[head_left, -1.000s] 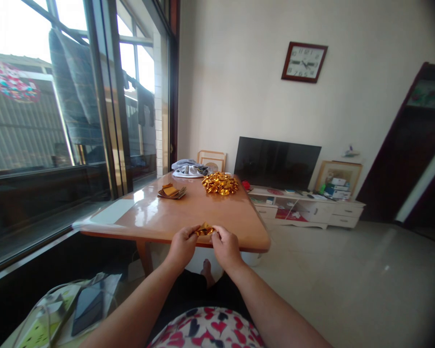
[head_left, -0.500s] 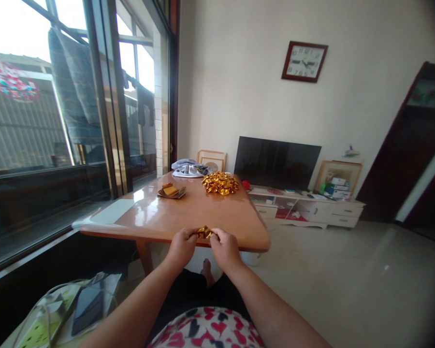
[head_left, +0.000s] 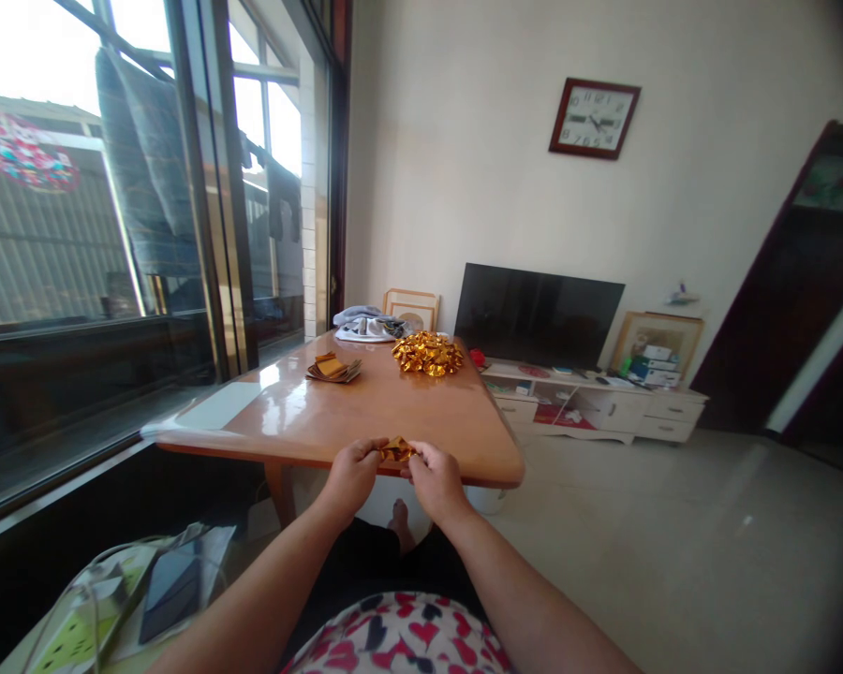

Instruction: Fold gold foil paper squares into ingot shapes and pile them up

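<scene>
A small piece of shiny gold foil paper, folded and crinkled, is stretched between my two hands at the near edge of the table. My left hand pinches its left end, and my right hand grips the right end between thumb and fingers. Farther back on the table lies a heap of folded gold foil pieces. Left of that heap is a stack of flat gold-brown paper sheets.
Folded clothes lie at the table's far end. Beyond it, a television stands on a white cabinet. At lower left, a phone and a green power strip with cables rest on a surface. Windows line the left side.
The foil piece between my hands has changed shape slightly, and the fingers of my right hand have shifted on it. The heap and the paper stack stay put.
</scene>
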Tool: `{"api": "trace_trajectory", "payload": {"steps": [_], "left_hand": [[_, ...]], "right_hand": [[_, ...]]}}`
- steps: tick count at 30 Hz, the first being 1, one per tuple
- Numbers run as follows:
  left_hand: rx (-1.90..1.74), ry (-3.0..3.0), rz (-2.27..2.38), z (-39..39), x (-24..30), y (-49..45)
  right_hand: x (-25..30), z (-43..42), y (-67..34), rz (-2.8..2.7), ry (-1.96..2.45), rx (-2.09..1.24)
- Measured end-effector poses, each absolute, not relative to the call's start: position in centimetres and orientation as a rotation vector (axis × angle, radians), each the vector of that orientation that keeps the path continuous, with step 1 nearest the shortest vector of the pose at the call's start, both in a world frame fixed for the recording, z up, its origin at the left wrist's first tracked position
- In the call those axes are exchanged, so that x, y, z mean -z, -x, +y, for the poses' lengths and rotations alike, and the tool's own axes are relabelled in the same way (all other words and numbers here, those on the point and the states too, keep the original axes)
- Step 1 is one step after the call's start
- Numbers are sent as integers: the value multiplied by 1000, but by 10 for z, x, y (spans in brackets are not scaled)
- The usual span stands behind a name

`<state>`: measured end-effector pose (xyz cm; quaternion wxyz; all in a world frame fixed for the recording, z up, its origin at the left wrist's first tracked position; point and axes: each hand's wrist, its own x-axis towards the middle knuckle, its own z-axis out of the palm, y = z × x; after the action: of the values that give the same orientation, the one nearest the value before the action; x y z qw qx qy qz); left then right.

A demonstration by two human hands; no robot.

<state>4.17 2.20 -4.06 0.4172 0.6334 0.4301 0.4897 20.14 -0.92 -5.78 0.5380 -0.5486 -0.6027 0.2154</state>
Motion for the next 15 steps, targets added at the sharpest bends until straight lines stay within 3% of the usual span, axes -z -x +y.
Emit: {"api": "trace_trajectory", "payload": {"steps": [15], "left_hand": [[-1140, -1637, 1021, 14, 27, -38]], "right_hand": [[53, -11, -202, -1425, 1298, -574]]}}
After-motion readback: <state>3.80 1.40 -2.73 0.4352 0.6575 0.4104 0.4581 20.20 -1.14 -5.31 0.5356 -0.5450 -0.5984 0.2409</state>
